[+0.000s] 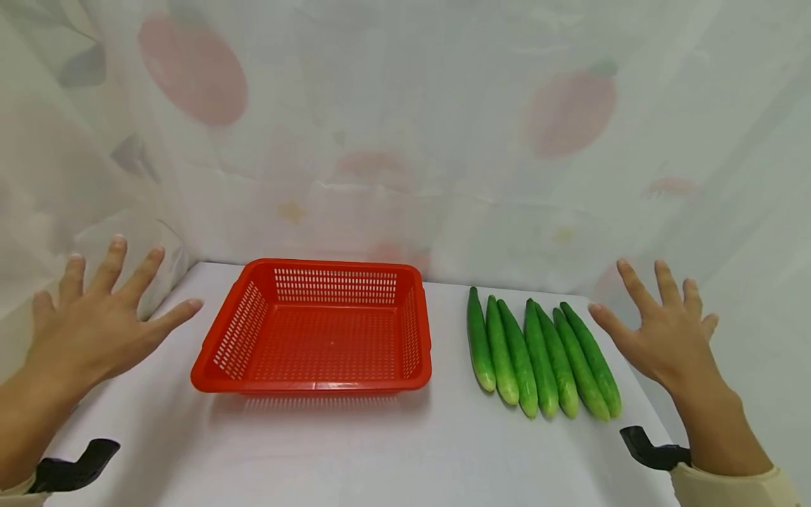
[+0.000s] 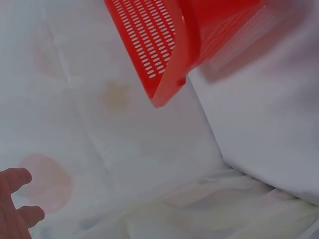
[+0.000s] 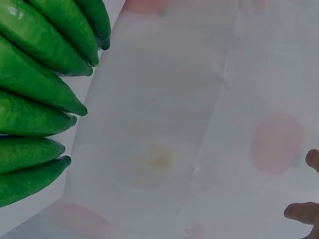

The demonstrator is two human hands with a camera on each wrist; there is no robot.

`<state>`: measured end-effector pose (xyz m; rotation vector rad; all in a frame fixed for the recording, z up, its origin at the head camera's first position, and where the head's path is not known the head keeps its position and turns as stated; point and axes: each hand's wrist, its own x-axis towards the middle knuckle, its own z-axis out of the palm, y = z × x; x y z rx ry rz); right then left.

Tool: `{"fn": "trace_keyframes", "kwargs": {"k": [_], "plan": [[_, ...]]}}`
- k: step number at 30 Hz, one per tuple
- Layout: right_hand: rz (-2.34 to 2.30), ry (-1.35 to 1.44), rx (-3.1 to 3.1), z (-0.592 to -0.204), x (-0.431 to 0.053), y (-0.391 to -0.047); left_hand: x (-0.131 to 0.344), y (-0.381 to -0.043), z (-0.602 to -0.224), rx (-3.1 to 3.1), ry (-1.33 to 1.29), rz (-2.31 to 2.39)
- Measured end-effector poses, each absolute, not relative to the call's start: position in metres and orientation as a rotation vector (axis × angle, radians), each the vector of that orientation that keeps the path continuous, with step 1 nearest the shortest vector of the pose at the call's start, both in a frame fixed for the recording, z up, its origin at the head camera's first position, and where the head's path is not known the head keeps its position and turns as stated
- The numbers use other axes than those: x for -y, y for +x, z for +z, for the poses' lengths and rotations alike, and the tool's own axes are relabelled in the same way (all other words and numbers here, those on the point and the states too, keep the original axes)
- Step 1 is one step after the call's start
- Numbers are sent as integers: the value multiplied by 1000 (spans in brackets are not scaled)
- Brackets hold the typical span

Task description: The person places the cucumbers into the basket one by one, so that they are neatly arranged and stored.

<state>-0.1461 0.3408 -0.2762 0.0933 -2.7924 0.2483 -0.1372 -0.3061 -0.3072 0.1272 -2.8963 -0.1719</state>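
My left hand [image 1: 95,331] is raised with its fingers spread, left of a red plastic basket [image 1: 329,345] and apart from it. The basket has slotted walls, and nothing lies inside. On the right, my right hand [image 1: 665,334] hovers with fingers fanned out, holding nothing. Several green cucumbers [image 1: 537,359] lie side by side on the table, left of that hand, their paler ends toward me. In the left wrist view, a corner of the basket [image 2: 187,40] shows, with two fingertips at the lower left. The right wrist view shows the cucumbers [image 3: 35,84] at the left edge.
A white table [image 1: 380,458] bears the basket and cucumbers. Pale curtains [image 1: 405,127] printed with fruit hang behind the table and along both sides, close to its edges. A black strap [image 1: 76,465] sits at the left wrist and another black strap [image 1: 655,451] at the right.
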Motion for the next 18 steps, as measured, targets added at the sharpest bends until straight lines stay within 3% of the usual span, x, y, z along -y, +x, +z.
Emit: {"fn": "trace_keyframes", "kwargs": {"k": [18], "plan": [[280, 93, 2738, -293, -352, -142, 294, -132, -342, 2832, 0, -250]]}}
